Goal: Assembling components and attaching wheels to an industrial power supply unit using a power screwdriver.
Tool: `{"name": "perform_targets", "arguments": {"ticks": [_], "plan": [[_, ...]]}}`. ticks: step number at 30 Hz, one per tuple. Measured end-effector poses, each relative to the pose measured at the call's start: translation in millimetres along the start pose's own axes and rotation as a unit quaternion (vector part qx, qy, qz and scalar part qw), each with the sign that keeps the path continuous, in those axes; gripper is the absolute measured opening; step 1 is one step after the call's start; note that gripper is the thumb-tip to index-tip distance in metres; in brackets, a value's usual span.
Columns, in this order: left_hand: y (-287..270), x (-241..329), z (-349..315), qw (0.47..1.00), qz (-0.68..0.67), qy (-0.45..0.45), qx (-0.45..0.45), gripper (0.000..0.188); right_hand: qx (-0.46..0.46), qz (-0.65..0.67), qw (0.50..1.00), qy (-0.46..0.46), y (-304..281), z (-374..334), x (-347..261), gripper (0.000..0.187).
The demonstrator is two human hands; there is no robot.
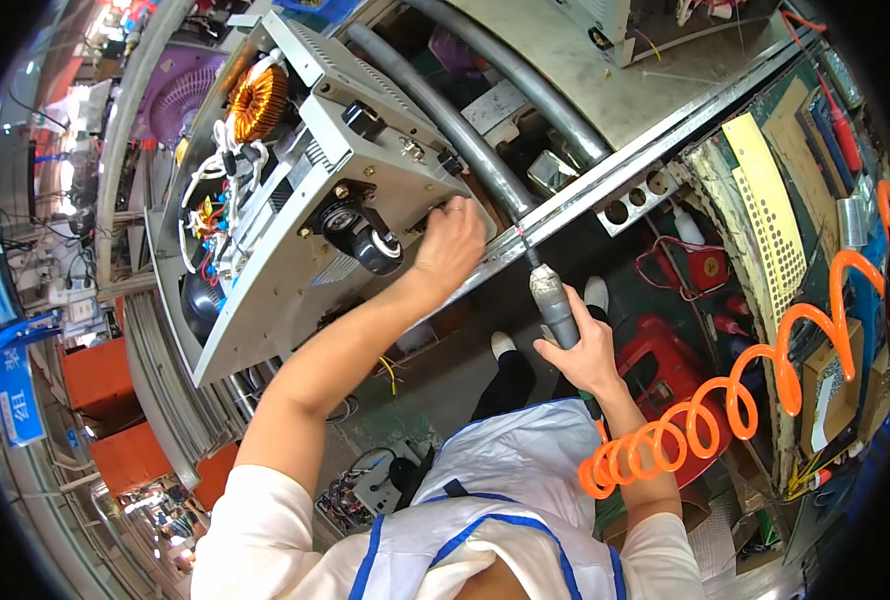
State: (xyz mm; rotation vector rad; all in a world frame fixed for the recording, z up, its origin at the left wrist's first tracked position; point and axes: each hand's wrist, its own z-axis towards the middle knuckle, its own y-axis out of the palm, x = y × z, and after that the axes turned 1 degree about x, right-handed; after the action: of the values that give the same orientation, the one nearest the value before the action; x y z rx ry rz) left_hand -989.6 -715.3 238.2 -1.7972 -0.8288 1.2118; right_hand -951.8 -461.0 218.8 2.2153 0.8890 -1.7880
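floor (440, 385) shows below the metal rail (655, 142); right grip (590, 350) wraps a pneumatic screwdriver (553, 305); left grip (452, 240), fingers bunched, meets the metal chassis (270, 295) near its right corner, hold unclear.

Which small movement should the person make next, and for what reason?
Perhaps bring the powered driver in the right hand toward the left hand. That hand is at the grey panel, beside the black caster, while the driver's tip points past the panel's edge. Whatever the left hand may hold there is hidden.
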Motion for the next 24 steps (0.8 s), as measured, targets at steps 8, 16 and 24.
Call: {"name": "perform_targets", "arguments": {"ticks": [8, 16, 24], "plan": [[9.1, -2.8, -47.7, 0.929, -0.211, -0.262, 0.153, 0.056, -0.052, -0.047, 0.997, -0.036, -3.0, 9.0, 3.1, 0.084], [20.0, 103.6, -84.7, 0.507, -0.659, -0.526, 0.179, 0.037, -0.084, -0.085, 0.988, -0.101, 0.9, 28.8, 11.3, 0.085], [0.5, 59.0, -10.9, 0.274, -0.775, -0.567, 0.053, 0.027, -0.116, -0.080, 0.987, -0.076, 5.9, 38.8, 2.1, 0.083]]}}
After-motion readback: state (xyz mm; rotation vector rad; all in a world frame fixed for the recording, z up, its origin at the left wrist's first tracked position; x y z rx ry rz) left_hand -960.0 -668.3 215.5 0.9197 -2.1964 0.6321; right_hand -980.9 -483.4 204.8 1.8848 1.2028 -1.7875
